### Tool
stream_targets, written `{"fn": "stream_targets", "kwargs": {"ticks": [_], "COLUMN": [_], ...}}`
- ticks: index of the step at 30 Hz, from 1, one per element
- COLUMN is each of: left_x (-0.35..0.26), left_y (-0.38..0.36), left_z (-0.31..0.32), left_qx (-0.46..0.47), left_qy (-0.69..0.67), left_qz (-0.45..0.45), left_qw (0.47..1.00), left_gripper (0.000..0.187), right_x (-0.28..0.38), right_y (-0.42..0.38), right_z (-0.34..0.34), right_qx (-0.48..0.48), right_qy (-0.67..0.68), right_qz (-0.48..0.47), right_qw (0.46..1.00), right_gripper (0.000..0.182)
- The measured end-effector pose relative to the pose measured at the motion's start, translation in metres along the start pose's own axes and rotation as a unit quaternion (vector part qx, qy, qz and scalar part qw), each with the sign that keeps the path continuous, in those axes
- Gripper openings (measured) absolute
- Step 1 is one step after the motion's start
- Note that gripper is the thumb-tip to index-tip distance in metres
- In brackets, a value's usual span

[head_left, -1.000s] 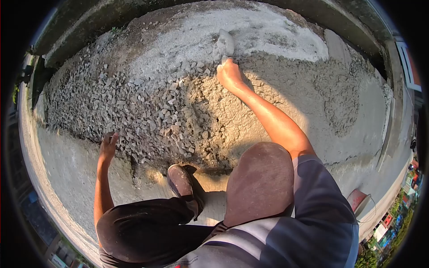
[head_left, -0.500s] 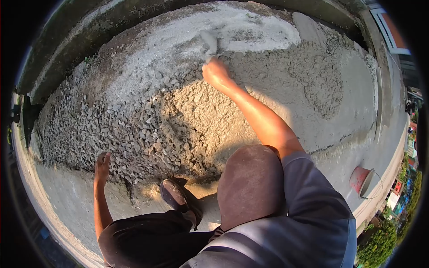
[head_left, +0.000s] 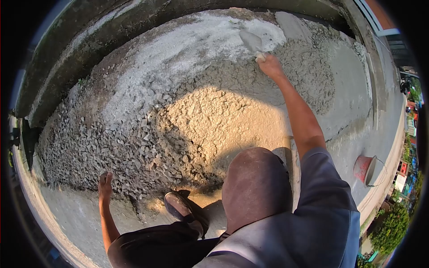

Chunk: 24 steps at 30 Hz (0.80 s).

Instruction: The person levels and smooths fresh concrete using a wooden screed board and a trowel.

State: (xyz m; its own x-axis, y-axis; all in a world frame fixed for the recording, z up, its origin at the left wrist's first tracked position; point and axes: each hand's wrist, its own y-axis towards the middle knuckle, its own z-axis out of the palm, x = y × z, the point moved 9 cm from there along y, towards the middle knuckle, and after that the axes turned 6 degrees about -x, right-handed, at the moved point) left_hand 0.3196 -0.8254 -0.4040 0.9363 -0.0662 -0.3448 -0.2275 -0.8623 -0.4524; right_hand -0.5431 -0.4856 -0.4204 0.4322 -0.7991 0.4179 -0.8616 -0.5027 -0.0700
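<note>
My right hand [head_left: 271,67] is closed round the handle of a trowel [head_left: 251,40]. The trowel's grey blade lies over the edge of the pale, powdery strip, beside wet concrete [head_left: 214,111]. My right arm is stretched far out over the concrete. My left hand [head_left: 106,184] is low at the left, by the near edge of the loose gravel [head_left: 107,143]. Its fingers look slightly bent and apart, with nothing seen in them.
A smoothed grey concrete surface [head_left: 351,85] lies at the right. Further right, a red bucket [head_left: 361,169] with a wire handle is tipped toward the right. A low wall [head_left: 58,76] curves behind the gravel. My shoe [head_left: 178,206] stands near the gravel's front edge.
My right hand has moved to the right with the trowel, which was blurred before. The left hand appears slightly lower in view, as the view itself shifted a little.
</note>
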Motion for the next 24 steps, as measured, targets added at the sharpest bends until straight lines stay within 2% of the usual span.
{"fn": "stream_targets", "kwargs": {"ticks": [2,6,9,11,13,17,20,22,24], "left_x": [-0.021,-0.02,-0.022,-0.023,-0.025,-0.016,0.0,0.012,0.014], "left_y": [-0.012,-0.016,-0.022,-0.027,-0.032,-0.029,-0.022,-0.022,-0.022], "left_z": [-0.007,-0.01,-0.015,-0.018,-0.02,-0.015,-0.016,-0.016,-0.009], "left_qx": [-0.006,-0.015,-0.028,-0.04,-0.034,-0.032,-0.026,-0.03,-0.047], "left_qy": [-0.011,-0.006,0.005,0.024,0.008,-0.008,0.002,0.02,0.027], "left_qz": [-0.019,-0.006,0.005,0.0,-0.015,-0.015,-0.015,-0.03,-0.002], "left_qw": [1.0,1.0,1.0,0.999,0.999,0.999,1.0,0.999,0.999], "left_gripper": [0.062,0.058,0.057,0.057,0.057,0.058,0.057,0.055,0.054], "right_x": [-0.047,-0.036,0.023,0.076,0.146,0.253,0.251,0.201,0.131], "right_y": [0.033,0.039,0.058,0.067,0.05,-0.012,-0.05,-0.045,-0.034], "right_z": [0.002,-0.006,0.02,0.053,0.08,0.124,0.093,0.072,0.038], "right_qx": [-0.04,-0.101,-0.106,-0.1,-0.033,0.084,0.103,0.102,0.041], "right_qy": [0.032,0.101,0.049,0.065,0.123,0.034,0.094,0.044,-0.004], "right_qz": [0.083,0.191,0.125,0.073,0.032,-0.11,-0.155,-0.122,-0.103], "right_qw": [0.995,0.971,0.985,0.99,0.991,0.99,0.978,0.986,0.994], "right_gripper": [0.048,0.048,0.047,0.046,0.043,0.041,0.037,0.039,0.047]}}
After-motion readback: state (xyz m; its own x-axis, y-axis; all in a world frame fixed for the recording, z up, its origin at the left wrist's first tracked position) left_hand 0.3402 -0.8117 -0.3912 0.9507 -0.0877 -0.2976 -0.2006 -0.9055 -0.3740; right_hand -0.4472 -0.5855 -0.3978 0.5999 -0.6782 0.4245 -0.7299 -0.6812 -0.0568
